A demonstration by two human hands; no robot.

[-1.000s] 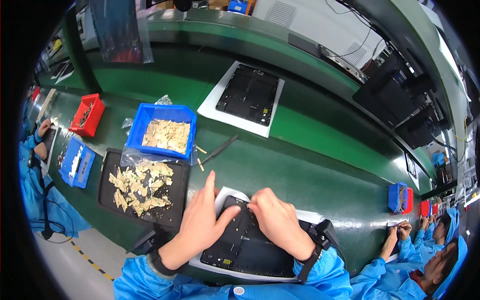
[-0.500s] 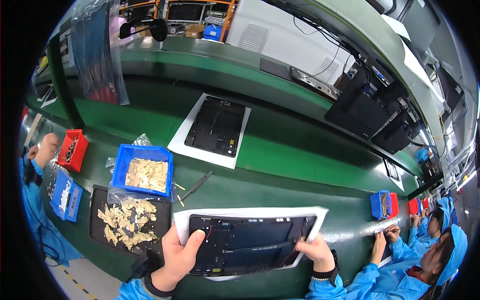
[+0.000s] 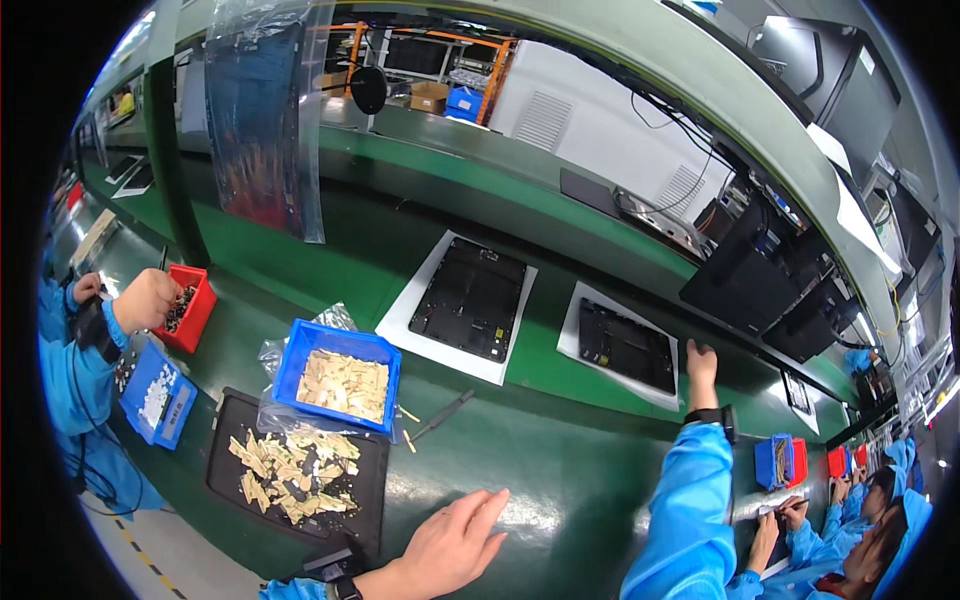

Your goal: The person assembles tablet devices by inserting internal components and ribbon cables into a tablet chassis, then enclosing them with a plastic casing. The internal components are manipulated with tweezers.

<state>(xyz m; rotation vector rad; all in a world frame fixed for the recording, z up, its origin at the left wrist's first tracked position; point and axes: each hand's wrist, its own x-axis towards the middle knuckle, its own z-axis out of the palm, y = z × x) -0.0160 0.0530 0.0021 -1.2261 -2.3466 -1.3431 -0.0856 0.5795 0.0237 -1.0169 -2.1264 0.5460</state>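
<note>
A black tablet shell (image 3: 627, 347) with inner parts showing lies on a white sheet (image 3: 660, 398) on the green belt at the right of centre. Just past the sheet's right edge is my right hand (image 3: 702, 368), arm stretched out, its fingers apart and nothing seen in them. My left hand (image 3: 452, 540) hovers above the near bench, open and empty, fingers extended. Left of it is a black tray (image 3: 372, 490) with beige strips (image 3: 290, 475) and dark bits. A second black tablet shell (image 3: 468, 298) rests on its own white sheet (image 3: 395, 325) farther left on the belt.
Behind the tray stands a blue bin (image 3: 290, 390) of beige pieces, with a dark pen-like tool (image 3: 442, 415) beside it. A co-worker's hand (image 3: 148, 300) is near a red bin (image 3: 195, 320) at the left. Co-workers sit at the right, near blue and red bins (image 3: 775, 462).
The tablet shell and its sheet, held in both hands before, now lie on the belt, released. My right arm has reached forward; my left hand stays near. The view has shifted.
</note>
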